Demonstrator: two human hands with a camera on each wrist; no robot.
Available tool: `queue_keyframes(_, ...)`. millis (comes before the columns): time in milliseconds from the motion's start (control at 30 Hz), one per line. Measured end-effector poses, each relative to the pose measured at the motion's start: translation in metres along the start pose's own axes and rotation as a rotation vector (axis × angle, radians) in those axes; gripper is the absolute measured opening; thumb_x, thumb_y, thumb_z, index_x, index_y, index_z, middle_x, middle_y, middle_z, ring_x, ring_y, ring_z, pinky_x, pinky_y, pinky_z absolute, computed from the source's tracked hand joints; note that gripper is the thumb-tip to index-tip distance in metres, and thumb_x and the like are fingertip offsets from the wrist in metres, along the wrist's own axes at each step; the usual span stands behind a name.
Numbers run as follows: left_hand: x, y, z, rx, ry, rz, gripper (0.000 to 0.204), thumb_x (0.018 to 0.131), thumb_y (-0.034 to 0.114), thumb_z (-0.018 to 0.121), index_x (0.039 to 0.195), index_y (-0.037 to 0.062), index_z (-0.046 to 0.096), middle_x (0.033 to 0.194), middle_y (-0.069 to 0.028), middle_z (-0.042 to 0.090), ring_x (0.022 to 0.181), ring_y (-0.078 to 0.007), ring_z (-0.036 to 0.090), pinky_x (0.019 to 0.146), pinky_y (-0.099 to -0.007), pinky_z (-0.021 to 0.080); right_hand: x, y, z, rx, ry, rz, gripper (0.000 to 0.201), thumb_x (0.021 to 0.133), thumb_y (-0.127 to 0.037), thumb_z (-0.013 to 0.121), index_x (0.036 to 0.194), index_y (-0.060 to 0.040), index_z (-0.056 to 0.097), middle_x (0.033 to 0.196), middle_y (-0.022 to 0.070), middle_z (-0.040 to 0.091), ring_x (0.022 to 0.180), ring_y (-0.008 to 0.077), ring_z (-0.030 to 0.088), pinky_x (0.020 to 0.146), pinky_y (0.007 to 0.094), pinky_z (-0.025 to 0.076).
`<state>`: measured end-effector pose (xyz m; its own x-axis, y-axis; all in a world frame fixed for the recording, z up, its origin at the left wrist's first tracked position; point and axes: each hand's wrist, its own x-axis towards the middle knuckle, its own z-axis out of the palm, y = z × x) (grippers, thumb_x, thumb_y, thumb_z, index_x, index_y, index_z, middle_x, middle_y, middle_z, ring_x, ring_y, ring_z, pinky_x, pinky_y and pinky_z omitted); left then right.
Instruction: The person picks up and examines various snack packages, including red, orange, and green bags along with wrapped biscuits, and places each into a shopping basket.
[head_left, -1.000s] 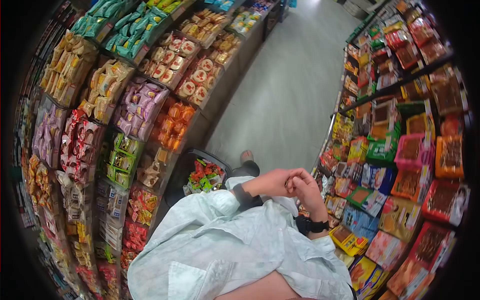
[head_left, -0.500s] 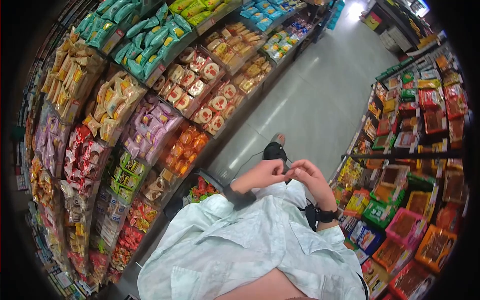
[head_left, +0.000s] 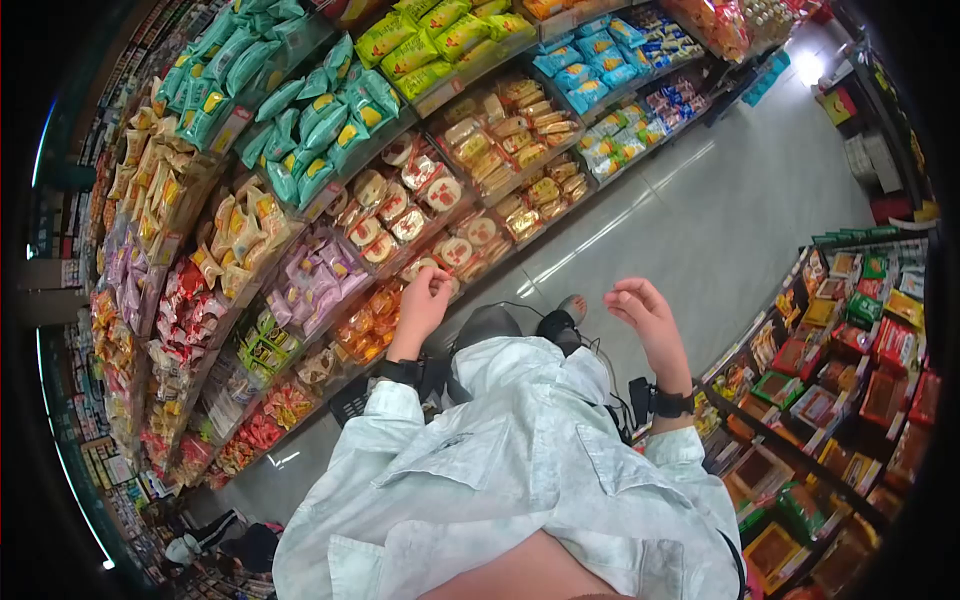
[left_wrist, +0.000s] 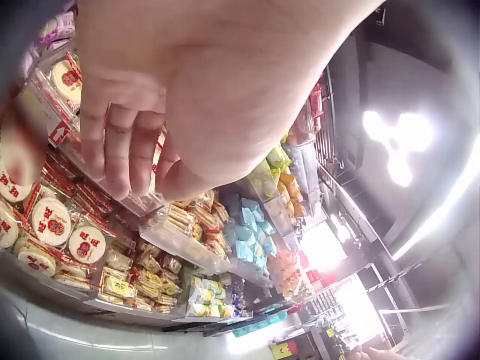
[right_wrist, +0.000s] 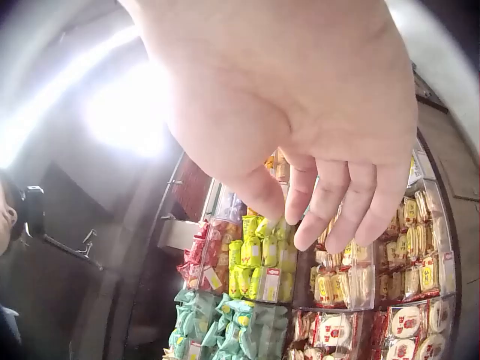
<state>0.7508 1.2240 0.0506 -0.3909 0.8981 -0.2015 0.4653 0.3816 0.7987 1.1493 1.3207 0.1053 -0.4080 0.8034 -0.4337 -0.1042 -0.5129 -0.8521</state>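
Note:
Held out in front of the body, my left hand (head_left: 424,312) has loosely bent fingers and holds nothing. It overlaps the bins of round rice crackers (head_left: 462,250) and orange packets (head_left: 371,320) in the head view. In the left wrist view, its fingers (left_wrist: 118,154) hang in front of those wrapped crackers (left_wrist: 51,221). My right hand (head_left: 650,322) is raised over the aisle floor, apart from the left one, with relaxed fingers and nothing in them. Yellow-green packets (right_wrist: 259,259) and stick-shaped crackers (right_wrist: 341,285) show beyond it in the right wrist view.
Tiered snack bins line the left, with teal packets (head_left: 318,130), purple packets (head_left: 318,275) and blue packets (head_left: 595,62). A grey floor aisle (head_left: 690,215) separates them from boxed goods (head_left: 840,385) on the right. Part of a black basket (head_left: 352,403) shows beside the body.
My hands, together in front of the body before, have come apart, the left one moving toward the bins. The head view has turned left, showing more of the snack shelf; the basket is now mostly hidden.

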Motion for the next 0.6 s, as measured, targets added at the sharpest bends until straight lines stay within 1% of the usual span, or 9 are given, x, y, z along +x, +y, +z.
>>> queue_keyframes(33,0.012,0.006,-0.002,-0.036,0.001,-0.015,0.014,0.099,0.013,0.07,0.107,0.0019,0.068,0.088,-0.0099,0.074,0.082,-0.021,0.073,0.077,-0.0331,0.058,0.005,-0.004,-0.002,0.003,0.007,0.003,0.023,0.109,-0.017,0.062,0.127,-0.0032,0.064,0.118,0.0082,0.075,0.113,0.0171,0.071,0.105,0.0345,0.054)
queue_keyframes(67,0.024,0.01,-0.005,-0.053,-0.037,-0.097,0.018,0.098,0.011,0.07,0.113,0.0,0.068,0.099,-0.0121,0.073,0.085,-0.0219,0.074,0.079,-0.0329,0.059,0.01,-0.005,-0.002,-0.001,0.018,0.02,0.022,0.11,-0.016,0.061,0.127,-0.0035,0.063,0.118,0.0083,0.075,0.113,0.0173,0.071,0.104,0.0342,0.055)
queue_keyframes(167,0.073,-0.008,-0.004,0.095,0.044,0.057,0.025,0.098,0.011,0.07,0.12,-0.0008,0.067,0.115,-0.0169,0.07,0.092,-0.0245,0.075,0.081,-0.0347,0.06,0.02,-0.003,-0.005,-0.001,0.063,0.038,0.02,0.11,-0.016,0.061,0.125,-0.0042,0.064,0.118,0.0079,0.071,0.115,0.019,0.07,0.104,0.0349,0.056)
queue_keyframes(200,0.094,-0.03,-0.001,0.051,0.041,0.064,0.037,0.099,0.011,0.068,0.134,0.0,0.062,0.129,-0.0213,0.064,0.098,-0.029,0.074,0.085,-0.0386,0.059,0.021,-0.002,-0.004,0.019,0.101,0.043,0.02,0.11,-0.016,0.061,0.126,-0.0043,0.063,0.118,0.0082,0.071,0.115,0.0192,0.07,0.104,0.0351,0.056)
queue_keyframes(300,0.141,-0.025,-0.002,0.154,0.157,0.053,0.048,0.099,0.012,0.065,0.144,0.0006,0.054,0.133,-0.0224,0.061,0.101,-0.0335,0.072,0.09,-0.0431,0.057,0.021,-0.008,0.004,0.068,0.208,0.045,0.02,0.11,-0.016,0.06,0.126,-0.0042,0.063,0.118,0.0085,0.072,0.116,0.0193,0.07,0.104,0.0351,0.056)
queue_keyframes(433,0.183,-0.027,-0.005,0.289,0.122,0.045,0.056,0.099,0.015,0.066,0.151,0.0028,0.049,0.141,-0.0266,0.058,0.1,-0.0335,0.073,0.09,-0.0414,0.058,0.02,-0.013,0.023,0.087,0.325,0.054,0.02,0.11,-0.015,0.06,0.126,-0.0033,0.063,0.118,0.0086,0.072,0.115,0.0187,0.07,0.104,0.034,0.056)
queue_keyframes(467,0.189,-0.03,-0.004,0.28,0.116,0.075,0.045,0.099,0.015,0.067,0.142,0.004,0.059,0.129,-0.0232,0.065,0.097,-0.0324,0.073,0.088,-0.0417,0.058,0.02,-0.013,0.028,0.077,0.354,0.062,0.02,0.109,-0.015,0.061,0.126,-0.0032,0.063,0.118,0.0087,0.072,0.115,0.0188,0.07,0.103,0.0339,0.056)
queue_keyframes(567,0.196,-0.045,0.006,0.183,0.072,0.051,0.028,0.098,0.018,0.068,0.124,0.01,0.07,0.118,-0.0142,0.069,0.102,-0.035,0.071,0.086,-0.0454,0.057,0.021,-0.019,0.047,0.041,0.414,0.11,0.02,0.109,-0.015,0.061,0.126,-0.0034,0.064,0.117,0.009,0.072,0.115,0.019,0.07,0.103,0.0336,0.056)
queue_keyframes(600,0.193,-0.036,0.006,0.138,0.128,0.118,0.019,0.1,0.015,0.069,0.113,0.0026,0.075,0.102,-0.017,0.07,0.093,-0.032,0.072,0.084,-0.0428,0.057,0.023,-0.021,0.053,0.035,0.414,0.112,0.02,0.109,-0.014,0.061,0.125,-0.0034,0.064,0.117,0.0089,0.073,0.114,0.0189,0.07,0.103,0.0334,0.056)
